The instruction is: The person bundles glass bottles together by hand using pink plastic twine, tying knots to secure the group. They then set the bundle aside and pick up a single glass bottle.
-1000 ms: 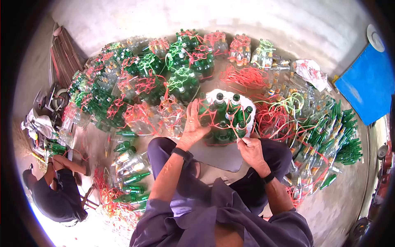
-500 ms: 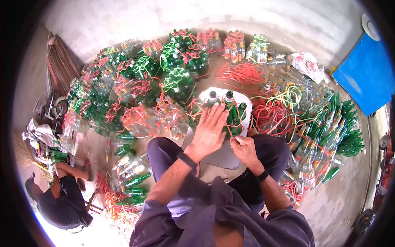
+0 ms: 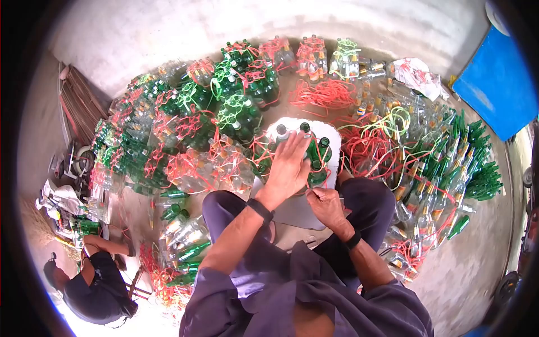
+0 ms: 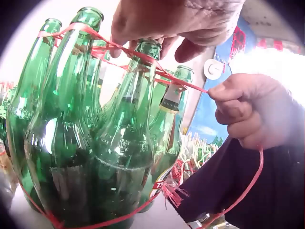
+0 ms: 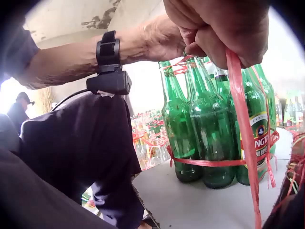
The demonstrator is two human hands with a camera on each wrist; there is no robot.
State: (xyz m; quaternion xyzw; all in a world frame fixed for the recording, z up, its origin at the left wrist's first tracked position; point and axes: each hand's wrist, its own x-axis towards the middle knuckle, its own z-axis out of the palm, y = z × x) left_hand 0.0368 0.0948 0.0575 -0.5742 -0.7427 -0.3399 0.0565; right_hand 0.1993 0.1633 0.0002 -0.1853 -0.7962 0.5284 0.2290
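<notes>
A cluster of green glass bottles [image 4: 119,152] stands upright on a white board [image 3: 297,214] between the person's knees. Red plastic twine [image 4: 109,44] loops round their necks, and another band [image 5: 209,163] circles them low down. My left hand [image 3: 287,171] lies over the bottle tops with its fingers stretched out, hiding several mouths in the head view. At the near right side of the cluster, my right hand [image 3: 328,208] pinches the twine, drawn taut from the necks. A loose tail [image 5: 245,129] hangs below that fist.
Tied bundles of bottles [image 3: 238,112] crowd the floor to the left and back. Red twine lies in a heap [image 3: 323,94] behind the board. Loose bottles [image 3: 438,174] are piled at right, and more [image 3: 188,233] lie at left. Another person [image 3: 98,286] sits far left.
My left hand has moved from the cluster's left side to over the bottle tops. My right hand keeps its pinch on the twine and has shifted slightly toward me and left.
</notes>
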